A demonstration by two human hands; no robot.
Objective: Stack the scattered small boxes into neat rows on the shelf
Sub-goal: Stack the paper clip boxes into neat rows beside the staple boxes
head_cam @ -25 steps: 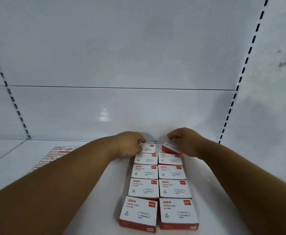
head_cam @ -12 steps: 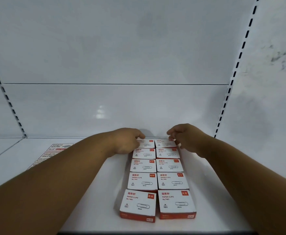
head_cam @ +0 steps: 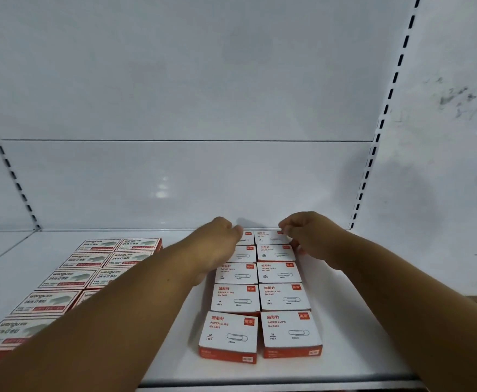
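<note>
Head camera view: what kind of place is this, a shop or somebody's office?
Most likely a stationery shop or stockroom. A white metal display shelf with slotted uprights holds many identical paper clip boxes in two rows, with staple boxes lined up beside them, which looks like stock.

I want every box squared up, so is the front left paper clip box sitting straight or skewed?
Skewed. The front left paper clip box lies flat but turned slightly, not parallel with its right-hand neighbour.

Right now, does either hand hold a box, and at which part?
Nothing is lifted. The left hand and right hand rest on the rearmost paper clip boxes, fingertips at their back edges; a real grip cannot be told.
</note>
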